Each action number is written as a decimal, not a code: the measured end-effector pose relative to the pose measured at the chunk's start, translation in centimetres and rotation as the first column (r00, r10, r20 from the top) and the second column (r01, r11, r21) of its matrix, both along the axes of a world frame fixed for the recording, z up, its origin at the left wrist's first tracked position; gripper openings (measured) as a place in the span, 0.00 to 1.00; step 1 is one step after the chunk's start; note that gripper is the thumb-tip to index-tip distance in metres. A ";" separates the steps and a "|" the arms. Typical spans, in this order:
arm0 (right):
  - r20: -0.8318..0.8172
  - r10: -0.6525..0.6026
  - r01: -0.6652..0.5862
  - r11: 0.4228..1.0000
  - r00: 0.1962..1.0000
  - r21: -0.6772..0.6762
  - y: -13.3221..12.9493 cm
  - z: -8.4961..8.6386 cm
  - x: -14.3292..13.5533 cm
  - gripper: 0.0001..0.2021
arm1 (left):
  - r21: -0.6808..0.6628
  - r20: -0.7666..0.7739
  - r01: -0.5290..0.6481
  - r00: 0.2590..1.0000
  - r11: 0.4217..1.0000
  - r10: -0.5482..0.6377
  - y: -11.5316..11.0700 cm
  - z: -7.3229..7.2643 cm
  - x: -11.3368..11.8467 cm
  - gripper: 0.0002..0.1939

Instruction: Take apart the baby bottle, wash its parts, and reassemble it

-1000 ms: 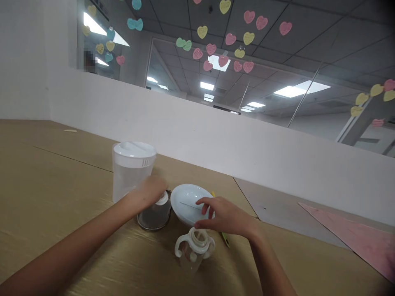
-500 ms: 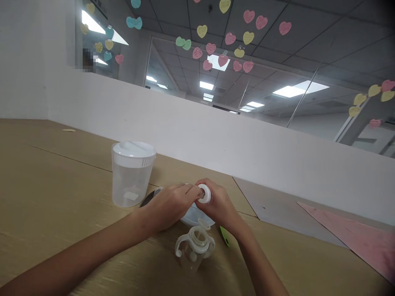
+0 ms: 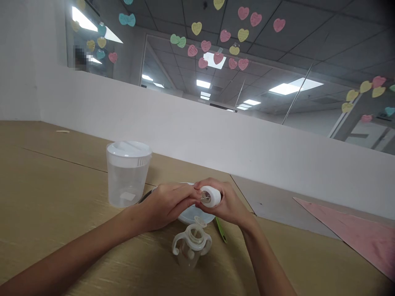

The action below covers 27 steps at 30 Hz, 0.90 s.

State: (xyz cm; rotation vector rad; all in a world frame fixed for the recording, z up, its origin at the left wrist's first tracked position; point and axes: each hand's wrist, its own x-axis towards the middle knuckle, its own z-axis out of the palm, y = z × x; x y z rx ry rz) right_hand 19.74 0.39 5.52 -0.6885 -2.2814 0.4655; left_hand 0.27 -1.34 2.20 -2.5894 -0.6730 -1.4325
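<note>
Near the middle of the head view, my right hand (image 3: 230, 201) grips a white bottle collar (image 3: 215, 197) tilted toward me. Inside the collar a clear teat-like piece (image 3: 206, 197) shows. The fingers of my left hand (image 3: 173, 201) are closed together at the collar's left edge, pinching the clear piece; their tips are partly hidden. Just below both hands a clear baby bottle (image 3: 189, 257) with two white handles stands upright, its mouth uncovered. Behind the hands lies a pale blue bowl or dish (image 3: 193, 216), mostly covered by them.
A clear bucket (image 3: 126, 181) with a white lid stands at the left. A green handle (image 3: 221, 231) lies right of the blue dish, its other end hidden. Pink cloth (image 3: 348, 230) lies at the right on the brown table (image 3: 55, 185). A white wall (image 3: 173, 123) runs behind.
The white collar has turned and moved slightly right with my right hand, so the clear piece inside shows more. My left fingers have straightened somewhat. The whole view has shifted slightly.
</note>
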 end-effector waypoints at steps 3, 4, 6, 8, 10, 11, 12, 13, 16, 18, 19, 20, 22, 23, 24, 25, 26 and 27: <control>-0.013 0.008 -0.008 0.999 1.000 -0.041 0.1 0.0 0.0 0.14 | 0.011 0.013 -0.002 1.000 1.000 0.001 -0.1 0.1 -0.1 0.09; 0.000 -0.004 0.004 0.999 1.000 -0.052 0.1 -0.1 -0.1 0.15 | 0.012 0.007 -0.012 1.000 1.000 0.012 0.0 0.1 -0.2 0.09; 0.030 -0.048 0.049 0.998 0.998 -0.043 0.2 -0.3 -0.3 0.15 | 0.013 -0.026 -0.055 0.998 0.998 0.055 0.2 0.0 -0.2 0.09; 0.053 -0.108 0.108 0.994 0.993 0.017 0.3 -0.5 -0.6 0.13 | 0.056 -0.082 -0.128 0.988 0.990 0.132 0.5 -0.2 -0.1 0.10; 0.074 -0.173 0.166 0.982 0.982 0.095 0.5 -0.9 -0.9 0.09 | 0.185 -0.142 -0.186 0.967 0.965 0.214 0.6 -0.3 0.1 0.11; 0.086 -0.197 0.186 0.974 0.977 0.127 0.6 -1.0 -0.9 0.08 | 0.274 -0.159 -0.199 0.956 0.941 0.248 0.6 -0.3 0.2 0.11; 0.094 -0.213 0.197 0.968 0.973 0.154 0.7 -1.2 -1.0 0.08 | 0.365 -0.164 -0.200 0.948 0.909 0.274 0.5 -0.3 0.3 0.12; 0.096 -0.223 0.203 0.962 0.970 0.181 0.7 -1.3 -1.1 0.08 | 0.445 -0.163 -0.192 0.943 0.875 0.290 0.4 -0.2 0.4 0.12; 0.101 -0.251 0.217 0.939 0.963 0.268 0.9 -1.5 -1.2 0.06 | 0.611 -0.147 -0.154 0.942 0.776 0.302 0.0 0.0 0.6 0.13; 0.112 -0.283 0.232 0.914 0.953 0.334 1.0 -1.6 -1.2 0.05 | 0.654 -0.154 -0.135 0.939 0.744 0.306 -0.1 -0.1 0.7 0.13; 0.125 -0.300 0.240 0.904 0.946 0.354 1.1 -1.6 -1.2 0.05 | 0.648 -0.167 -0.136 0.935 0.750 0.313 0.0 -0.1 0.8 0.13; 0.141 -0.318 0.250 0.898 0.938 0.363 1.2 -1.7 -1.2 0.05 | 0.612 -0.184 -0.149 0.928 0.777 0.324 0.1 -0.2 0.9 0.12; 0.185 -0.367 0.288 0.892 0.912 0.349 1.6 -1.8 -1.1 0.06 | 0.441 -0.235 -0.229 0.904 0.868 0.357 0.4 -0.4 1.1 0.12; 0.216 -0.394 0.314 0.891 0.893 0.329 1.8 -1.8 -1.0 0.06 | 0.320 -0.267 -0.287 0.887 0.903 0.377 0.5 -0.4 1.1 0.12; 0.246 -0.415 0.338 0.892 0.876 0.301 2.0 -1.9 -0.9 0.08 | 0.188 -0.300 -0.354 0.867 0.916 0.397 0.6 -0.4 1.1 0.12; 0.268 -0.425 0.357 0.895 0.865 0.268 2.3 -1.9 -0.7 0.10 | 0.062 -0.333 -0.415 0.849 0.908 0.411 0.6 -0.3 1.1 0.14; 0.276 -0.423 0.369 0.901 0.863 0.228 2.5 -1.9 -0.5 0.11 | -0.050 -0.364 -0.460 0.835 0.886 0.413 0.6 -0.2 0.9 0.17; 0.270 -0.407 0.370 0.912 0.873 0.177 2.7 -1.9 -0.4 0.12 | -0.153 -0.399 -0.475 0.832 0.867 0.386 0.5 -0.1 0.8 0.21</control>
